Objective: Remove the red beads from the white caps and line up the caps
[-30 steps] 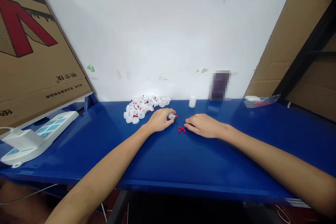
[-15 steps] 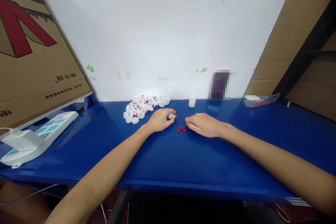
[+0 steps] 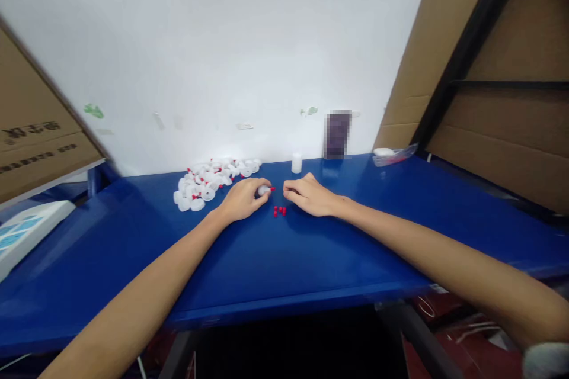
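Observation:
My left hand rests on the blue table, its fingers closed round a small white cap with a red tip. Just right of it my right hand lies knuckles up with the fingers curled and pinched toward the left hand; what they hold is hidden. Several small red plugs lie loose on the table between and in front of the two hands. A pile of white caps with red tips sits behind my left hand, near the wall.
A small white bottle stands by the wall. A clear bag with red bits lies at the back right. Cardboard boxes lean at both sides. A white power strip lies at far left.
The camera has swung to the right, so everything sits further left in the picture. My right hand has drawn closer to the left hand. The left hand keeps hold of its cap.

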Demonstrator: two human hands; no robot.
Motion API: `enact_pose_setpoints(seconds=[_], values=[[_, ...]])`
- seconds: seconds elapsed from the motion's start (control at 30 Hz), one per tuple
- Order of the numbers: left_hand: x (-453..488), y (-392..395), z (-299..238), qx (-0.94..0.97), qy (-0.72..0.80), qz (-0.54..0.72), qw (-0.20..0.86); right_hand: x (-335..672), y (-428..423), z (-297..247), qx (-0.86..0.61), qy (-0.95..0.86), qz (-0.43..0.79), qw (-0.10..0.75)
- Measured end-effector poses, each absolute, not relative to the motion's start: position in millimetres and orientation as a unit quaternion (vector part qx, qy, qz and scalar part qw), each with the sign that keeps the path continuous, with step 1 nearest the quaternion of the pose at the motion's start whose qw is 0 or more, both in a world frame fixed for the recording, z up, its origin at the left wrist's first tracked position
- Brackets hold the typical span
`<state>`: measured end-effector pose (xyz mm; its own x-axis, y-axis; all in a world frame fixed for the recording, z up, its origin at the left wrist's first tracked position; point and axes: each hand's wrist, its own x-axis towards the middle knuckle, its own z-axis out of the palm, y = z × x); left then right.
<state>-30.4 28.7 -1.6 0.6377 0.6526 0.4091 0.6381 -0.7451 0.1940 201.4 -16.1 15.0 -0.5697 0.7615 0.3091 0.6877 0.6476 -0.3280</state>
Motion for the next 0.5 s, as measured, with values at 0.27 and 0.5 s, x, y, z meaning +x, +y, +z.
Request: enact_pose_setpoints(seconds=[0.27, 0.5], values=[[-22.4, 20.1, 6.0, 0.919, 0.323, 0.228, -0.013, 192.1, -14.4, 8.7, -0.423, -0.824, 0.207, 0.315], [-22.7, 15.7, 13.2, 0.921, 0.295, 0.252, -0.033, 188.2, -14.3, 3.6, -0.352, -0.836, 0.220, 0.358]])
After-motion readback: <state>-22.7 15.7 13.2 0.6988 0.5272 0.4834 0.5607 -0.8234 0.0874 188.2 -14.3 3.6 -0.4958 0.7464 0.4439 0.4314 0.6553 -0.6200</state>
